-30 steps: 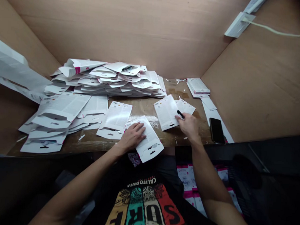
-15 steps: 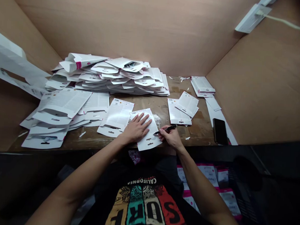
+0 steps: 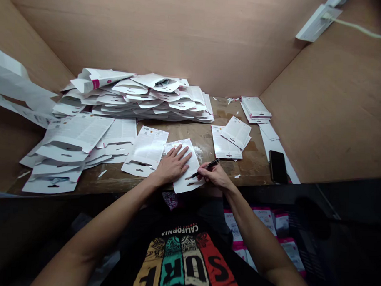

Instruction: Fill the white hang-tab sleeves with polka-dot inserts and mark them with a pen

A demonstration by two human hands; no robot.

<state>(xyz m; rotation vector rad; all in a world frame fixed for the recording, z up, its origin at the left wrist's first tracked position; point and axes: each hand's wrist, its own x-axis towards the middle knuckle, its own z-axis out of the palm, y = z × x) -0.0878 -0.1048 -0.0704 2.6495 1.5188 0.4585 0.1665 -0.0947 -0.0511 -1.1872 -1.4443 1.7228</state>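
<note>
Workbench (image 3: 190, 134) | cards (image 3: 154, 104) heaped behind (phone (image 3: 277, 167) aside) | left hand (image 3: 172, 165) spread, right hand (image 3: 214, 176) pinching pen (image 3: 210, 164)

Counting live, I've got: one left hand (image 3: 172, 166) | one right hand (image 3: 216, 176) | one slim black pen (image 3: 207, 168) | one flat black smartphone (image 3: 277, 167) | one white slotted paper card (image 3: 193, 159) under my palm | two overlapping white paper cards (image 3: 236, 132)

- Bright, soft, even light lies over the worktop (image 3: 239, 172) and the wooden walls (image 3: 150, 33).
- The left hand (image 3: 172, 165), right hand (image 3: 216, 176) and pen (image 3: 208, 167) look sharp, without motion blur.
- A pale sheen shows on a white card (image 3: 148, 147).
- Below the worktop's edge, the black shirt (image 3: 180, 259) sits in dim shadow.
- Wide-angle distortion stretches the edges; the corners darken.
</note>
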